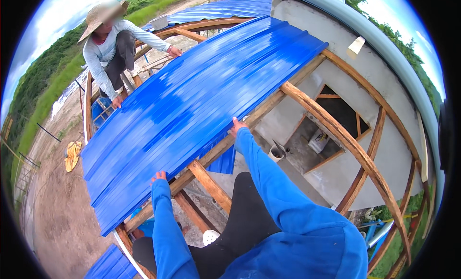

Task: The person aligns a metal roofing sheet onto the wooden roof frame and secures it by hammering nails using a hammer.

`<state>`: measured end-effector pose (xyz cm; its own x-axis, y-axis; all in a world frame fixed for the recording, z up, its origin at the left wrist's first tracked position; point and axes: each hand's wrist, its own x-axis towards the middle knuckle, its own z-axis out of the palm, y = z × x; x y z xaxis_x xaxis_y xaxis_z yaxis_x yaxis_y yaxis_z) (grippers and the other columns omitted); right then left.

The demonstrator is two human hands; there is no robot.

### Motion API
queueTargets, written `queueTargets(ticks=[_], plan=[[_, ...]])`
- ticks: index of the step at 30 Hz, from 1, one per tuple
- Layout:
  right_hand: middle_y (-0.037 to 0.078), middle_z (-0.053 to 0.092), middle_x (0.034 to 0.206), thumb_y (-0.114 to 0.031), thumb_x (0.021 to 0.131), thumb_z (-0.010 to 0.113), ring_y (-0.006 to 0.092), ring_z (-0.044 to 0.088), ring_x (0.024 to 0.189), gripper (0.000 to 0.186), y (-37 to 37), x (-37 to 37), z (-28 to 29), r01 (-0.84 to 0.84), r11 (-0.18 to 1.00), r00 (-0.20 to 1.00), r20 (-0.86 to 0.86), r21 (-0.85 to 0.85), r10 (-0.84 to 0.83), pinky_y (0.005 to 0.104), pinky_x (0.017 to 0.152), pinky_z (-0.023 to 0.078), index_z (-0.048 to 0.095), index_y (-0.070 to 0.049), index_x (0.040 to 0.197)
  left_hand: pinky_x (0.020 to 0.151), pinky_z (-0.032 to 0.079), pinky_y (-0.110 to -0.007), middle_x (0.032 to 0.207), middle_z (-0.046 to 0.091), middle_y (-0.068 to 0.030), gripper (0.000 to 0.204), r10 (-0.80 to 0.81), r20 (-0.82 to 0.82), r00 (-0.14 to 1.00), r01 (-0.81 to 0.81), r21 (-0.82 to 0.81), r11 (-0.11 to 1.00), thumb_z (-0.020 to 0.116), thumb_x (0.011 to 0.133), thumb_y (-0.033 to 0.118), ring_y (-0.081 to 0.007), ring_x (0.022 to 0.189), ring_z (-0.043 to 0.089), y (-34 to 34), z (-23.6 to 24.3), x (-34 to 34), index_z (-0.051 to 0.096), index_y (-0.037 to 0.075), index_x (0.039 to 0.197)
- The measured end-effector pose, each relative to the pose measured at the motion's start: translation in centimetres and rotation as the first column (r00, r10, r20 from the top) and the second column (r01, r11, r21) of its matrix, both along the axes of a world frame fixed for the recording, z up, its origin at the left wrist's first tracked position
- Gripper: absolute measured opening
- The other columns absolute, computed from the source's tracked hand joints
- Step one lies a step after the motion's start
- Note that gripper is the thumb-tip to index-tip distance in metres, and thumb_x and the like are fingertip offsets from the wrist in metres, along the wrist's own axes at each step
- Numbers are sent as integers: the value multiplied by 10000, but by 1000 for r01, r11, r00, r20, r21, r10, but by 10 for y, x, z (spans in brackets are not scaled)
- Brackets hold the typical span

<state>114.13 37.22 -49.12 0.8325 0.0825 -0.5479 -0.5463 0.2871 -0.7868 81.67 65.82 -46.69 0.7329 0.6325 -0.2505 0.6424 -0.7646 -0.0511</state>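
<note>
A long blue corrugated sheet (192, 87) spans the wooden roof frame diagonally. My left hand (159, 177) rests on top of it near the close edge, fingers apart. Further up that edge, my right hand (238, 125) grips the sheet, partly hiding its own fingertips. Just below the sheet runs a timber beam (217, 151). Across from me, a co-worker (110, 48) in a straw hat crouches on the frame, both hands at the sheet's far edge.
Curved rafters (341, 130) arch on the right over a grey interior with a bucket (276, 154). A concrete wall (394, 96) rises behind them. More blue sheets (110, 264) show at lower left, near bare ground and a yellow cloth (72, 155).
</note>
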Motion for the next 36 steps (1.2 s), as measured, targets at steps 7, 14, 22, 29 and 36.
queueTargets(ticks=[7,14,22,29,36], plan=[[97,597,834,-278,875,654,232,580,658,307,-23,9,-11,183,982,983,-39,44,-181,403,562,559,529,-50,1039,910,461,-503,1327,429,-128,506,-130,1,991,129,-127,983,508,815,24,-439,1154,465,-18,17,-3,442,189,1289],[82,616,797,-305,844,685,236,589,635,321,-61,28,-27,90,991,996,-21,99,-89,420,532,546,532,-67,994,877,486,-481,1218,490,-124,450,-200,161,966,212,-60,975,513,803,17,-424,1089,507,-33,-2,5,475,174,1223],[87,645,836,-333,861,666,211,633,710,387,-51,11,-14,25,999,997,-79,28,-22,340,496,450,502,-96,1118,901,465,-464,1252,505,-130,376,-148,93,985,157,-89,984,490,840,49,-411,1081,529,-32,13,0,501,134,1206],[60,650,891,-377,867,643,205,630,766,356,-44,3,-11,11,1000,997,-73,28,-9,337,535,446,499,-144,1094,977,410,-435,1288,532,-139,377,-58,-88,994,30,-297,954,494,893,189,-304,1178,516,-81,160,32,517,147,1267],[75,647,912,-360,898,607,217,627,789,320,-52,18,-16,16,1000,998,-55,-12,-17,358,535,478,514,-121,1090,891,464,-431,1203,595,-129,470,-379,424,822,531,-331,780,605,868,343,-329,1054,584,-129,225,-10,506,158,1289]])
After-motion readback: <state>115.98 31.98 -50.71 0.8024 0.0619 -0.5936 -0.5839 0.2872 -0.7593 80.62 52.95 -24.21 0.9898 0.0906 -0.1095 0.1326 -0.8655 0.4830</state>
